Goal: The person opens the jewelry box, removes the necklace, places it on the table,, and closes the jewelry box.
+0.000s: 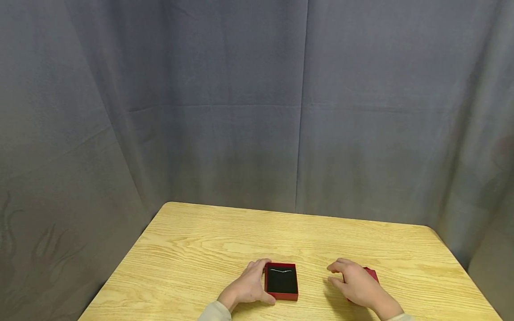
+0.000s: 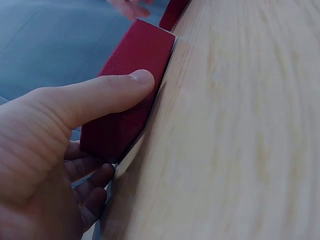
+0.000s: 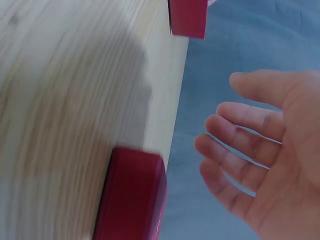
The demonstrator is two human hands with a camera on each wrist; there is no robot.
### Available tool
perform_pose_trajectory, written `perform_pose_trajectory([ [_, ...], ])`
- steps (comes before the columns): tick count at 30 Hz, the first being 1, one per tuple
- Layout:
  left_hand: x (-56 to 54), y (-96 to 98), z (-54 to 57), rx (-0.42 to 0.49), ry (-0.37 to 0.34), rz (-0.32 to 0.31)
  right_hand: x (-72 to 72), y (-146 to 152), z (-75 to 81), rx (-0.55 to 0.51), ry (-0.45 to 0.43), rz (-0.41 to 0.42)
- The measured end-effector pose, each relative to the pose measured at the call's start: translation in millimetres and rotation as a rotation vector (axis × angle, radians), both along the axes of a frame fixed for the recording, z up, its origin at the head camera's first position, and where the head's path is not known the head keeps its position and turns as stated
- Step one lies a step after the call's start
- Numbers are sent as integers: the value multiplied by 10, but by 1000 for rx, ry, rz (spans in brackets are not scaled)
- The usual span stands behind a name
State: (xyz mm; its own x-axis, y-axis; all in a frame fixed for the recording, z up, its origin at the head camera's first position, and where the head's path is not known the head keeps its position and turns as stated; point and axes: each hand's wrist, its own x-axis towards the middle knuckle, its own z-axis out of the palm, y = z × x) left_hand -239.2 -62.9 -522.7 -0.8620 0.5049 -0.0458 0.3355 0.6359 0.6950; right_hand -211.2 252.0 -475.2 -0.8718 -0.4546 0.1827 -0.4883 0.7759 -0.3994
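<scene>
A small red jewelry box (image 1: 283,296) sits uncovered on the table, and a thin silver chain (image 1: 280,270) lies across the upper part of its black pad (image 1: 282,284). My left hand (image 1: 250,285) grips the box from its left side; in the left wrist view the thumb (image 2: 117,95) lies along the red side wall, other fingers round the corner. To the right, my right hand (image 1: 357,284) hovers with loosely bent fingers and holds nothing. Partly hidden beneath it is the red box lid (image 1: 372,273), seen apart from the fingers in the right wrist view.
The light wood-grain table (image 1: 225,249) has rounded far corners. Grey curtains (image 1: 241,133) hang behind it and along both sides. A stretch of tabletop separates the box from the lid.
</scene>
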Motion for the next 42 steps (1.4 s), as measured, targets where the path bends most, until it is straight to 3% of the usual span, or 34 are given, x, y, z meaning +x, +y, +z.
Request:
perform_pose_trajectory([
  [16,21,13,43,14,-17,20,-52,-399,-29,22,16,53],
  [32,9,9,-3,34,-2,25,-64,-683,-81,-48,23,111],
  [42,-7,21,-15,27,-9,29,-66,-834,-132,54,21,170],
])
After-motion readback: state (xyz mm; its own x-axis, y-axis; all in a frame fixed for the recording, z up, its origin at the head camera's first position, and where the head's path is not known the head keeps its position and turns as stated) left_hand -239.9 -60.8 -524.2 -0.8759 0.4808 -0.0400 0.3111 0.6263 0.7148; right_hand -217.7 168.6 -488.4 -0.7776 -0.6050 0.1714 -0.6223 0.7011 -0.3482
